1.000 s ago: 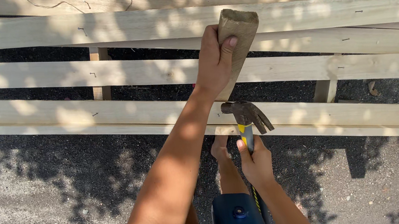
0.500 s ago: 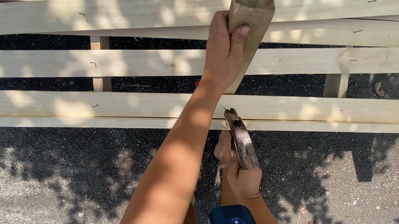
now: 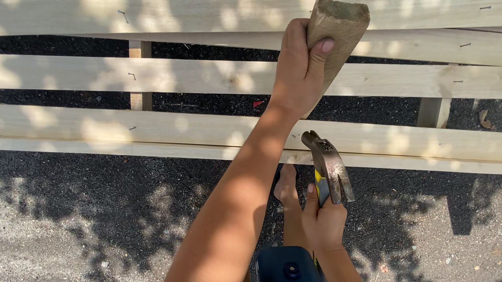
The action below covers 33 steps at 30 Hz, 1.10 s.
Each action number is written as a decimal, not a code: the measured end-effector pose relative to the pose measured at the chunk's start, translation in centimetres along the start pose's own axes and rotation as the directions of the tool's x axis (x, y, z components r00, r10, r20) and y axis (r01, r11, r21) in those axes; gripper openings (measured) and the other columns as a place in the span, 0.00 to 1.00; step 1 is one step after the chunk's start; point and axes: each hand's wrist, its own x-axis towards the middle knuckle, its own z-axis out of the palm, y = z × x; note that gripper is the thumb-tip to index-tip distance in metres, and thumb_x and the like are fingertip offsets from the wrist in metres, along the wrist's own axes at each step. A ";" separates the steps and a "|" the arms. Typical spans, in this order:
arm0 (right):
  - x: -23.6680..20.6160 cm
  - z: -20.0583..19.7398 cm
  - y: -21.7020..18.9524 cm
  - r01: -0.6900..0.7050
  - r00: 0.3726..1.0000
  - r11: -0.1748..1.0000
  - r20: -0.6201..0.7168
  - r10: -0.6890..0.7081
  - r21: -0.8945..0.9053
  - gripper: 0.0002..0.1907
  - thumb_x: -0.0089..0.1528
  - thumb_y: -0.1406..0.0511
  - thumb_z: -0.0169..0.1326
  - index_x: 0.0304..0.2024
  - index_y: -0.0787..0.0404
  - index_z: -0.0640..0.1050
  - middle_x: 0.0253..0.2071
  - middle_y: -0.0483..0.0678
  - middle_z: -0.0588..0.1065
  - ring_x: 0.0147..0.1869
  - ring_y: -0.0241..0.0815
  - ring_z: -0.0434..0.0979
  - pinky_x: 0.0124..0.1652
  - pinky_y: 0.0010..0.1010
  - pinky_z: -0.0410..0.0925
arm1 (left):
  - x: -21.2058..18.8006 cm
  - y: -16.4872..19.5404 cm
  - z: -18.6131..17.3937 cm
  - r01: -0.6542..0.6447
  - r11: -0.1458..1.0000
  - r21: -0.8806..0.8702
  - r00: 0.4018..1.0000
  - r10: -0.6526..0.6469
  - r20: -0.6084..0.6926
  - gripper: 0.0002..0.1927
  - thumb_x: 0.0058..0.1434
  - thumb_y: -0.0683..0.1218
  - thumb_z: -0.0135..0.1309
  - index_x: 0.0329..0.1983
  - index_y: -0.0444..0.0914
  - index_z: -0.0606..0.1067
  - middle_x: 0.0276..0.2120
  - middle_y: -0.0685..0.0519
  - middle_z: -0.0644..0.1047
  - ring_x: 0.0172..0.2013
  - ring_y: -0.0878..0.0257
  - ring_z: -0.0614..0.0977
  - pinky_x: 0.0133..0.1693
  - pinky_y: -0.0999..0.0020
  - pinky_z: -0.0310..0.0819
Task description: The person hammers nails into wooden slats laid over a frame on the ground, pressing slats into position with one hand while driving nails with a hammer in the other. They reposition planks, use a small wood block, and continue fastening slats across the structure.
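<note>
**Wood block up top, claw hammer held low**

Left hand (image 3: 299,72) is up high, fingers wrapped tight round a stubby wooden block (image 3: 335,34), thumb pressed flat on its near face. The block tilts up and to the right, its rough sawn end facing us, and it sits over the pale slats of the wooden frame (image 3: 125,80), right across the gap between the second and third boards. Whether it actually touches the boards, I can't tell from here.

Down below, the right hand (image 3: 324,219) is closed round the yellow-and-dark handle of a claw hammer (image 3: 329,166). The steel head stands upright above the fist, claw side turned to the right, just in front of the lowest slat's near edge. The two hands are well apart, the block high, the hammer low.

Between the forearms a bare foot (image 3: 286,188) shows on the ground, and at the bottom edge there's a dark blue box-like device (image 3: 289,279) close to the body.

Further out, the frame runs the full width: long pale boards laid side by side with gaps, small staples or nails dotted along them, short uprights showing underneath. All of it rests on gravelly asphalt (image 3: 49,241), dappled with leaf shadow and sun.
</note>
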 end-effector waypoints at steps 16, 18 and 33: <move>23.6 -25.2 -18.9 -0.164 0.907 0.970 0.415 0.078 0.177 0.16 0.71 0.56 0.46 0.50 0.63 0.72 0.27 0.47 0.71 0.23 0.36 0.67 0.26 0.30 0.64 | 3.8 -1.1 -0.1 0.275 0.961 -0.014 0.961 -0.276 -0.021 0.20 0.74 0.56 0.45 0.51 0.34 0.67 0.42 0.43 0.77 0.42 0.53 0.79 0.47 0.60 0.74; 26.7 -24.9 -20.4 -0.096 0.885 0.984 0.465 0.015 0.150 0.16 0.71 0.56 0.46 0.50 0.63 0.72 0.28 0.46 0.72 0.24 0.35 0.69 0.27 0.30 0.66 | 5.3 -2.7 0.3 0.330 0.942 -0.053 0.943 -0.332 -0.034 0.19 0.74 0.56 0.45 0.50 0.34 0.68 0.38 0.44 0.79 0.38 0.53 0.80 0.44 0.60 0.75; 35.7 -21.2 -19.9 -0.109 0.837 0.993 0.535 0.113 -0.039 0.16 0.71 0.54 0.47 0.47 0.60 0.72 0.26 0.44 0.69 0.23 0.32 0.63 0.24 0.28 0.62 | 6.0 -7.4 2.5 0.360 0.933 -0.002 0.929 -0.359 -0.089 0.21 0.74 0.57 0.44 0.51 0.34 0.68 0.38 0.43 0.80 0.39 0.53 0.82 0.44 0.59 0.76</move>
